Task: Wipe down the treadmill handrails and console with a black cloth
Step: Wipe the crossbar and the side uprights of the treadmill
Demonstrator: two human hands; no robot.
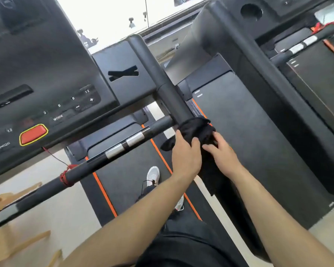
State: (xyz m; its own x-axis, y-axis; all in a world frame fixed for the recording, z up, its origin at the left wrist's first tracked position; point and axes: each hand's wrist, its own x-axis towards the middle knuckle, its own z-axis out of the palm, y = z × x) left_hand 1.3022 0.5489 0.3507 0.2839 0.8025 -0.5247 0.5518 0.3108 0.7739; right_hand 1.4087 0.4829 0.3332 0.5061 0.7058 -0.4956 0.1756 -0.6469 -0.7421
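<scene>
The black cloth (196, 130) is bunched around the right side handrail (170, 93) where that rail meets the front crossbar (108, 153). My left hand (185, 153) grips the cloth from the left, fingers curled over it. On the cloth's right side my right hand (223, 151) presses against it, fingers bent. A tail of the cloth hangs below the hands. The black console (37, 78), with number keys, a MODE key and a red stop button (33, 134), fills the upper left.
A red cord (67, 177) is tied around the crossbar's left part. Below lies the belt with orange edge stripes (102, 191), my white shoe (153, 175) on it. A second treadmill (262, 105) stands close on the right. Wooden pieces (10, 197) lie at the lower left.
</scene>
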